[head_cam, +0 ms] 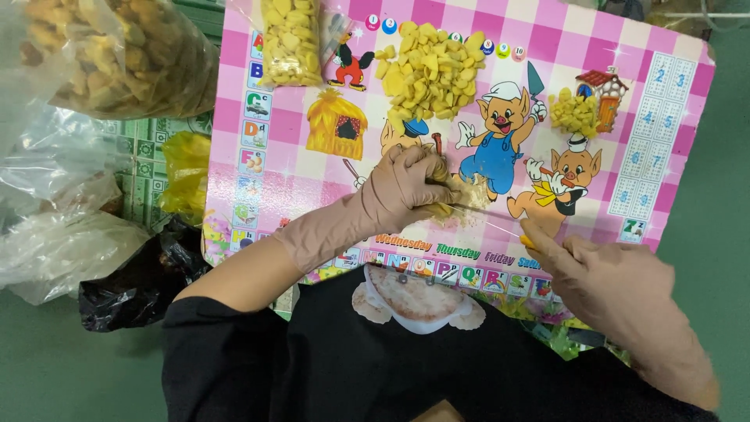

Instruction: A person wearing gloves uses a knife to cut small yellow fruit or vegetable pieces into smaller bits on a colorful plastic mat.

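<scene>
My left hand [406, 186], in a tan rubber glove, presses a yellowish piece of food [440, 209] against the pink checkered cartoon board [273, 180]. My right hand [613, 289], also gloved, grips a knife by its yellow handle; the thin blade [488, 216] reaches left to the piece under my left fingers. Pale crumbs [473, 191] lie around the cut. A large heap of yellow cut chunks [428, 72] sits at the board's top middle, and a smaller heap [573, 112] lies to the right.
A clear bag of yellow chunks [291, 41] lies on the board's top left. A big plastic bag of brownish pieces [117, 55] stands at the far left, with crumpled clear bags [62, 234], a yellow bag [186, 176] and a black bag [133, 281] below it. Green floor surrounds the board.
</scene>
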